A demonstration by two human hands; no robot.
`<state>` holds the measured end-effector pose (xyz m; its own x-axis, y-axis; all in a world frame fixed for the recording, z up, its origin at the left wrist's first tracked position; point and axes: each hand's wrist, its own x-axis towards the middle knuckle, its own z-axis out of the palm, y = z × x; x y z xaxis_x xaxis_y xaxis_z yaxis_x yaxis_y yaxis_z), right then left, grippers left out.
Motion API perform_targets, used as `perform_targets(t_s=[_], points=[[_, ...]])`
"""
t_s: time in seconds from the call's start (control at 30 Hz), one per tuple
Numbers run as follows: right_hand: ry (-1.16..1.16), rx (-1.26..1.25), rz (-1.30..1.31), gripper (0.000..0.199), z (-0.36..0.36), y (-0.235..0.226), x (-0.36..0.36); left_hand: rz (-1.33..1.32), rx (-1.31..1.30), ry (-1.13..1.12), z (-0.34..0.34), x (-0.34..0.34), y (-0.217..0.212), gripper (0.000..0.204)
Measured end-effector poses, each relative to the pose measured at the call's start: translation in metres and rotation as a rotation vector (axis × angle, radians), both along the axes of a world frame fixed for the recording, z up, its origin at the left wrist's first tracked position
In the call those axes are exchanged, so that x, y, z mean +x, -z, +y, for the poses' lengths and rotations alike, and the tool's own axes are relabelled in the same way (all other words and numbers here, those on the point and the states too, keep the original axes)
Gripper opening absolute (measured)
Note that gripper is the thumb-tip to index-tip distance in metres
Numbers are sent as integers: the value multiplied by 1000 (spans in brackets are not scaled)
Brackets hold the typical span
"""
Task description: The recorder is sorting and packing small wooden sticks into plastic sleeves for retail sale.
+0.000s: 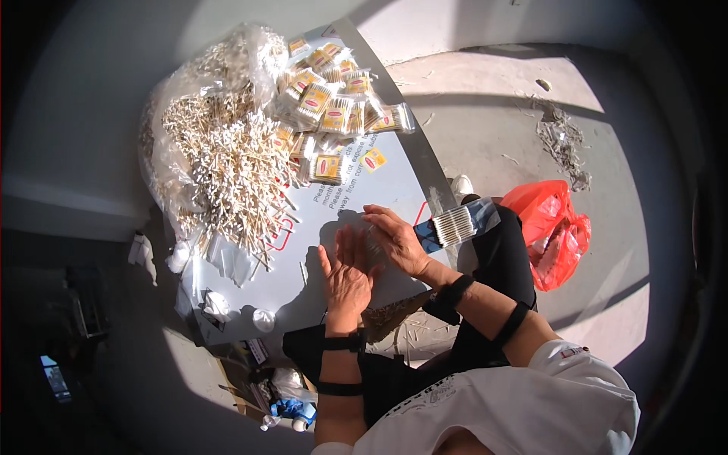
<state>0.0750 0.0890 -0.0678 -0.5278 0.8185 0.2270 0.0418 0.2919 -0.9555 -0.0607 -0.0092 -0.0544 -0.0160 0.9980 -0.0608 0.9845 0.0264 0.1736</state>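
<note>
My left hand (349,279) is over the near part of the grey table (402,163), fingers stretched out and spread. Close beside it, my right hand (397,241) tilts toward it, its fingers extended and slightly bent. Something pale and see-through may lie between the two palms, too shadowed to make out. Just right of my right hand, a clear packet of cotton swabs (455,226) rests by the table's edge and my thigh. Loose cotton swabs (227,163) spill from a big clear plastic bag (163,144) at the left.
Several filled swab packets with yellow labels (335,114) are heaped at the far side. A loose yellow card (373,160) lies near them. Crumpled white pieces (217,305) sit at the near left corner. A red plastic bag (547,235) stands on the floor at the right.
</note>
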Motion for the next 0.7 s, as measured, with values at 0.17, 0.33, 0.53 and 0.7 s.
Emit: perform_targets(t_s=[0.17,0.33,0.53,0.7], points=[[120,-85,88,28,-13,4,-4,-152,107,-52,-3,1,8,74],[228,-293,289,40,-5,6,-7,-967,642,-448,14,5,15,57],[166,-329,271,42,-19,9,-22,-1270,734,-543,31,18,30,60],[164,-447,328,38,-13,13,-10,-1354,756,-512,21,17,26,55]])
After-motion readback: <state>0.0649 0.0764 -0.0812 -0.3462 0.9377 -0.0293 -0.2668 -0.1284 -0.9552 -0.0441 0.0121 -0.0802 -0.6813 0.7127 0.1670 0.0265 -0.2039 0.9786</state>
